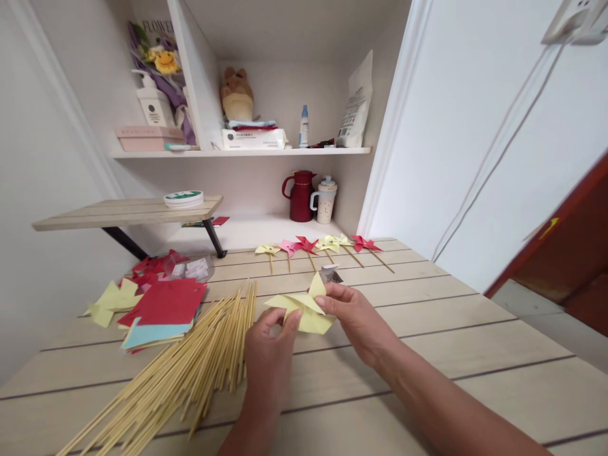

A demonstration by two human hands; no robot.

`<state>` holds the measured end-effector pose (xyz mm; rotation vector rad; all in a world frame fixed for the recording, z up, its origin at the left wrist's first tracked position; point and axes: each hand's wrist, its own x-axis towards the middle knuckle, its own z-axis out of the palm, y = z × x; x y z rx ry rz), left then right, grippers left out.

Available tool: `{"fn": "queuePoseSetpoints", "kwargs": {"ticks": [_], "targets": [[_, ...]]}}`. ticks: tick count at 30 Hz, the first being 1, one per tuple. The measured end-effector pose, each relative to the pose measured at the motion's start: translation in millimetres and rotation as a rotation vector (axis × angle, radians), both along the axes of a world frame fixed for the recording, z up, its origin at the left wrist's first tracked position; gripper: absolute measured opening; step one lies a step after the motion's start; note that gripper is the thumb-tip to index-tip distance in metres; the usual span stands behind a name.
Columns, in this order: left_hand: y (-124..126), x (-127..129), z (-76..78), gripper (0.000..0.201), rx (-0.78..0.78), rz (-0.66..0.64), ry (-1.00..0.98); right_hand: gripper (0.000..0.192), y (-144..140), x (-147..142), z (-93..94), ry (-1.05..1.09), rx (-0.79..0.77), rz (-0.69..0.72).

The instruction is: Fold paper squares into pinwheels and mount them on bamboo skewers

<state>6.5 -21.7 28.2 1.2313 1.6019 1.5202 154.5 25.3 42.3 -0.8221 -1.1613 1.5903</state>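
Both hands pinch one yellow paper [304, 310], held just above the desk [427, 354]. Left hand [270, 354]: fingers [291, 320] closed on its lower left edge. Right hand [356, 316]: fingers [327, 299] clamped on the right side, near the upturned corner. Held from two sides, probably to keep the folds in shape; which fold is being worked is hard to tell. Bundle of bamboo sticks [190, 367] lies just left of the hands, within reach. Stack of red and blue sheets [161, 310] beyond it. Row of finished pinwheels [323, 247] lies at the desk's far edge, well apart.
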Motion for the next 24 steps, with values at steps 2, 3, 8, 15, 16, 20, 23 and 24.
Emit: {"fn": "queuePoseSetpoints", "kwargs": {"ticks": [2, 3, 8, 15, 16, 20, 23, 24], "targets": [[0.4, -0.2, 0.6, 0.023, -0.007, -0.003, 0.004, 0.028, 0.5, -0.3, -1.4, 0.000, -0.007, 0.012], [0.5, -0.1, 0.8, 0.022, -0.008, -0.002, 0.008, 0.029, 0.8, -0.4, -2.4, 0.001, -0.008, 0.018], [-0.2, 1.1, 0.0, 0.022, 0.034, 0.039, 0.048, 0.034, 0.8, 0.3, -4.4, -0.007, 0.019, -0.012], [-2.7, 2.3, 3.4, 0.024, 0.040, 0.030, 0.030, 0.034, -1.5, 0.3, -0.6, -0.051, -0.003, 0.060], [-2.7, 2.3, 3.8, 0.025, 0.045, 0.041, 0.021, 0.033, -1.5, -0.2, -0.4, -0.055, -0.002, 0.059], [-1.9, 1.8, 3.3, 0.022, 0.041, 0.032, 0.042, 0.034, -1.7, -2.1, 0.5, -0.052, 0.003, 0.067], [-1.3, 1.6, 1.8, 0.020, 0.038, 0.031, 0.048, 0.033, -2.6, -3.2, 0.7, -0.047, 0.001, 0.064], [-1.1, 1.7, 1.4, 0.019, 0.041, 0.038, 0.042, 0.032, -2.9, -3.5, 0.5, -0.047, 0.001, 0.060]]}}
